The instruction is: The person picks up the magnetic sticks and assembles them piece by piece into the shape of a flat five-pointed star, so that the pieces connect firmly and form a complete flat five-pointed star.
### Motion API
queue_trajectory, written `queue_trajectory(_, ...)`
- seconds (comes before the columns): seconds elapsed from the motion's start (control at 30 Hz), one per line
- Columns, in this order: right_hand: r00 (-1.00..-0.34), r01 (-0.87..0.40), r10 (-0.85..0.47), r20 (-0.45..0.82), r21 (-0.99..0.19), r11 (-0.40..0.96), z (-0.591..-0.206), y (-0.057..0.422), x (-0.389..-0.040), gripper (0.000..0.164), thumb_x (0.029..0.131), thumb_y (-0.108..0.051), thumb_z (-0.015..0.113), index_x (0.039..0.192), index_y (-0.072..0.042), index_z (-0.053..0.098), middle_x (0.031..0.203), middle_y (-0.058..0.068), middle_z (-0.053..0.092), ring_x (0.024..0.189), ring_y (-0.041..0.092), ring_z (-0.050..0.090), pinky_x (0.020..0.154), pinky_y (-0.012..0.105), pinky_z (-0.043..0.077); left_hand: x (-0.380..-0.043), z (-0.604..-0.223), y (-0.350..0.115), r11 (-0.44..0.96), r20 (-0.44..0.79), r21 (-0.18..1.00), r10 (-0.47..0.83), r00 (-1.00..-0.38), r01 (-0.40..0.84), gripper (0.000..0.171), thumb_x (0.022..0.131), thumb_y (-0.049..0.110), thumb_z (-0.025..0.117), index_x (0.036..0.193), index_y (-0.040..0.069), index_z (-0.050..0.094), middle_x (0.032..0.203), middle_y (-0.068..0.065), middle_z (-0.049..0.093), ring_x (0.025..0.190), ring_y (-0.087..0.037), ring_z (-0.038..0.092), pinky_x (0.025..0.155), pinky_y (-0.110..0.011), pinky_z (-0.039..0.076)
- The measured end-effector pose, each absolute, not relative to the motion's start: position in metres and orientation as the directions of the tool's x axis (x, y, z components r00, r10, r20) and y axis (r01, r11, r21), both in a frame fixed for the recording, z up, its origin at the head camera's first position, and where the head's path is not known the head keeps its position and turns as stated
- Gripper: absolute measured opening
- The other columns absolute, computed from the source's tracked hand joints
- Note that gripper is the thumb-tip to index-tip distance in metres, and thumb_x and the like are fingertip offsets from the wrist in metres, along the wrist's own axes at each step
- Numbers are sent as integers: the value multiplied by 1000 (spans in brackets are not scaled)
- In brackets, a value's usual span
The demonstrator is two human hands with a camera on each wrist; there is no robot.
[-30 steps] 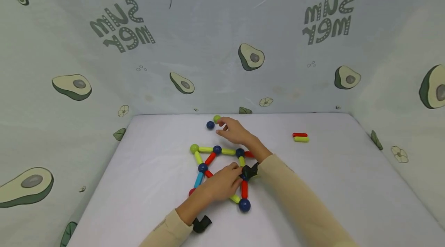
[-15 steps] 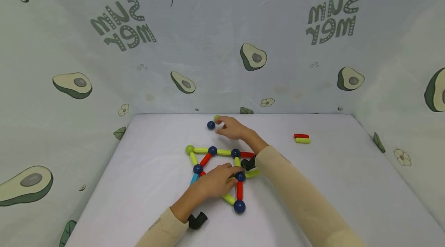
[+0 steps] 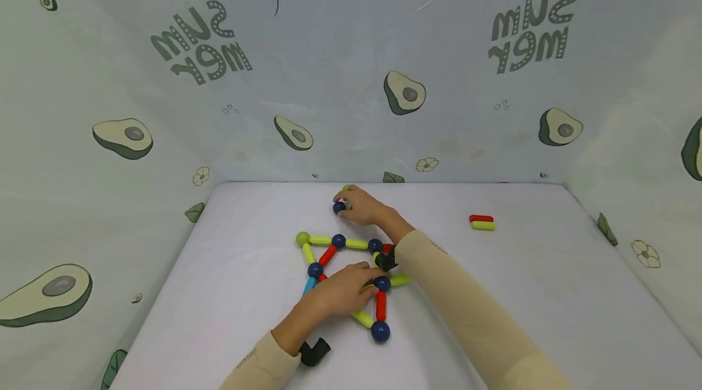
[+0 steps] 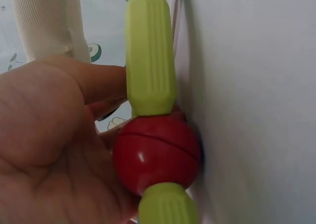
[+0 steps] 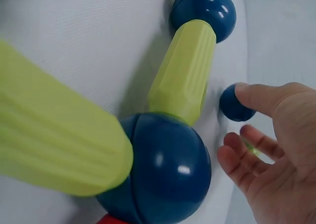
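Note:
A flat frame of magnetic building rods and balls lies on the table in the head view, including a light green corner ball point(image 3: 303, 239), a red rod point(image 3: 381, 306) and a dark blue ball point(image 3: 381, 332). My left hand point(image 3: 342, 289) curls over its middle, pinching a yellow-green rod beside a blue ball point(image 3: 382, 284). A red ball point(image 4: 157, 155) joins two rods near that palm in the left wrist view. Beyond the frame, my right hand point(image 3: 363, 207) curls round a loose blue ball point(image 5: 237, 104), thumb on it. Behind those fingers, a green ball point(image 3: 346, 187) is mostly hidden.
One red rod point(image 3: 481, 218) and one yellow-green rod point(image 3: 483, 226) lie side by side at the table's right rear. A white cloth wall point(image 3: 351, 134) printed with avocados rises behind the table point(image 3: 247, 207). Black straps with cameras point(image 3: 315, 353) sit at the wrists.
My right hand has come down from near the green ball to the loose blue ball, which has shifted slightly towards me. The left hand keeps its hold; the frame slid a little left earlier.

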State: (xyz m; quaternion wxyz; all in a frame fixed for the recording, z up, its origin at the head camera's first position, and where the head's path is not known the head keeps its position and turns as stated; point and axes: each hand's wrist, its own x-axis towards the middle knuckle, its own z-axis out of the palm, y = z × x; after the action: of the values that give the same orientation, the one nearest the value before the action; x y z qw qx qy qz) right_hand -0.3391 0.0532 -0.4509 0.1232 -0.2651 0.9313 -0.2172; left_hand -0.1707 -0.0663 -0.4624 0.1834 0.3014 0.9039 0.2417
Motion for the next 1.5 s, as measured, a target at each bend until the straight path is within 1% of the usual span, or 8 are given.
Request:
queue_trajectory(0.13,-852,-389,-507,-127,-496,777,-450,60,-334,36,99,-16,67,133,-8,59,134,15,61,115,27,62,104,41,52,-168,-463,-65,709,-195,536,632,-750,458,40,106,26,57,146,26,58,122,2,62,95,-7,54,80,-21,50)
queue_trajectory(0.27,-867,-364,-487,-108,-531,765,-449,76,-326,40,99,-18,68,135,-5,55,130,15,63,110,27,64,100,39,54,-163,-461,-64,726,-211,536,609,-764,431,42,106,23,56,148,27,55,129,0,61,97,-8,53,79,-22,50)
queue_trajectory(0.37,-883,-360,-464,-68,-537,763,-447,98,-318,47,99,-25,68,140,-6,53,122,14,64,103,25,63,92,38,56,-160,-460,-62,737,-205,513,603,-771,440,44,105,22,55,149,25,54,126,-1,59,97,-9,52,78,-22,49)
queue_trajectory(0.53,-905,-345,-425,-17,-555,757,-442,142,-294,47,99,-30,70,138,-8,57,114,12,63,99,24,60,86,37,56,-158,-463,-54,762,-118,435,577,-808,480,45,105,39,55,148,24,55,128,-4,56,104,-14,52,80,-26,53)
queue_trajectory(0.67,-915,-329,-403,13,-599,730,-443,176,-267,43,97,-26,72,134,-8,59,115,12,65,102,25,61,88,39,57,-160,-467,-49,766,-36,437,539,-841,472,49,99,50,64,140,22,61,132,-3,55,112,-15,54,86,-28,57)
queue_trajectory(0.9,-938,-264,-346,4,-654,709,-455,212,-229,39,95,-22,75,129,-9,60,115,9,68,102,23,62,91,40,57,-162,-469,-40,748,22,438,545,-838,498,42,97,43,71,130,18,69,126,-2,58,105,-12,53,78,-19,53)
queue_trajectory(1.23,-951,-215,-309,-23,-669,711,-468,221,-215,37,93,-16,77,126,-8,62,118,10,68,102,22,64,93,41,58,-167,-471,-32,740,41,425,560,-828,522,35,98,36,71,129,19,72,130,1,62,113,-13,57,93,-28,56)
queue_trajectory(1.5,-945,-237,-327,-4,-681,693,-475,214,-211,37,92,-17,77,125,-8,63,108,7,69,91,18,60,79,27,52,-168,-475,-30,737,39,413,573,-818,536,35,99,37,69,128,18,73,125,1,65,106,-13,57,85,-25,55)
